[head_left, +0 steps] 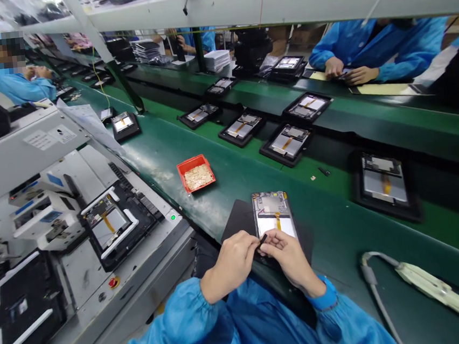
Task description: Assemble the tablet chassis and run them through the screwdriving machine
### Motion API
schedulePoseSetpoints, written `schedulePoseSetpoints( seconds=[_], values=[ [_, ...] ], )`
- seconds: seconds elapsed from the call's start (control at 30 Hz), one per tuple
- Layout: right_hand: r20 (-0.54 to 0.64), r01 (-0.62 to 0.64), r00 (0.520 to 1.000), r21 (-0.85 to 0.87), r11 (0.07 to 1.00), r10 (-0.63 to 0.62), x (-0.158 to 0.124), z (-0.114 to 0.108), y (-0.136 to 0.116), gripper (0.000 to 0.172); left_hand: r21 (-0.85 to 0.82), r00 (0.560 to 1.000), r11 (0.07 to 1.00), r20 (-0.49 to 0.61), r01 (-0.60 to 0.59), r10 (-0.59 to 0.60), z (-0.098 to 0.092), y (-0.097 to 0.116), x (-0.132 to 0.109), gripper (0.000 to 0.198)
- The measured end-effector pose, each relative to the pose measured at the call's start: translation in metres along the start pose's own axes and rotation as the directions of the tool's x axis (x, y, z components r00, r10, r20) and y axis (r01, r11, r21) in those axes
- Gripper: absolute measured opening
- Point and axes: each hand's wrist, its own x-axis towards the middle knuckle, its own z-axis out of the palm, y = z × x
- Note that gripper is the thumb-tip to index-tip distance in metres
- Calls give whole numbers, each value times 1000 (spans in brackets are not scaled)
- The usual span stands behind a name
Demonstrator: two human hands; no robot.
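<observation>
Between the fingertips of both hands is a small black strip-like part [262, 240], its exact kind too small to make out. My left hand [234, 255] pinches one end of it. Closed on the other end is my right hand [286, 253]. Just beyond them an opened tablet [272, 205] lies on a dark pad [236, 219], its circuit board, pale battery and orange ribbon cable showing. The hands cover the tablet's near end.
A red bin [196, 174] of small tan pieces stands beyond. Opened tablets in black trays [287, 143] line the green belt. A pale corded electric screwdriver [439, 289] lies right. A machine [108, 221] holding another tablet stands left. Co-workers [380, 52] sit opposite and far left.
</observation>
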Motion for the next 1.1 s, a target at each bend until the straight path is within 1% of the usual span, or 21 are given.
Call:
schedulePoseSetpoints(
  seconds=[0.17, 0.3, 0.37, 0.43, 0.5, 0.57, 0.6, 0.63, 0.67, 0.7, 0.73, 0.77, 0.83, 0.87, 0.93, 0.97, 1.03, 1.1],
  values=[
    [10, 5, 1000, -10, 1000, -5, 0, 3, -3, 29, 114, 999, 992, 5, -48, 47, -3, -1, -4, 23],
    [8, -2, 1000, -35, 999, 3, 0, 5, -6, 29, 198, 996, 976, 51, -88, 79, -8, 3, -3, 26],
    [10, 1, 1000, -40, 999, -1, 1, 7, -6, 29, 236, 995, 968, 67, -89, 75, -7, 7, -5, 26],
    [22, 5, 1000, -54, 999, -4, 1, 9, -6, 27, 299, 996, 951, 58, -78, 63, -4, 10, -8, 25],
    [38, 6, 999, -81, 997, -3, 1, 9, -7, 28, 354, 997, 932, 33, -74, 66, -2, 9, -9, 22],
    [66, 4, 998, -115, 993, 4, 0, 4, -7, 29, 380, 996, 923, -33, -61, 79, -9, -1, 0, 19],
    [74, 5, 997, -132, 991, 4, 0, -1, -8, 30, 397, 992, 917, -100, -27, 72, -17, -11, 10, 17],
    [69, 15, 998, -153, 988, -4, 0, -9, -8, 32, 422, 982, 906, -185, 37, 46, -29, -23, 23, 17],
    [54, 32, 998, -189, 981, -22, 0, -18, -9, 32, 455, 958, 880, -287, 134, 3, -44, -37, 38, 16],
    [32, 59, 998, -245, 968, -53, 0, -29, -9, 32, 490, 925, 834, -375, 253, -60, -61, -52, 55, 16],
    [11, 93, 996, -321, 943, -94, -1, -40, -9, 31, 520, 895, 771, -424, 366, -139, -78, -68, 72, 16],
    [-4, 128, 990, -413, 902, -143, -3, -51, -8, 29, 550, 875, 702, -427, 452, -229, -94, -83, 89, 17],
    [3, 198, 970, -599, 776, -245, -11, -70, -8, 25, 552, 871, 682, -396, 480, -291, -118, -107, 116, 16],
    [18, 226, 957, -671, 706, -290, -16, -76, -7, 23, 551, 875, 685, -375, 476, -306, -124, -116, 126, 16],
    [53, 277, 928, -760, 588, -369, -28, -83, -4, 20, 542, 888, 708, -342, 453, -306, -128, -128, 137, 14],
    [70, 301, 913, -781, 547, -402, -34, -84, -2, 19, 537, 893, 718, -335, 442, -300, -127, -131, 139, 14],
    [111, 346, 887, -803, 485, -448, -44, -85, 5, 19, 528, 895, 729, -339, 435, -288, -122, -132, 135, 15],
    [174, 398, 862, -813, 424, -476, -51, -84, 13, 23, 511, 891, 745, -372, 430, -259, -117, -127, 125, 19]
  ],
)
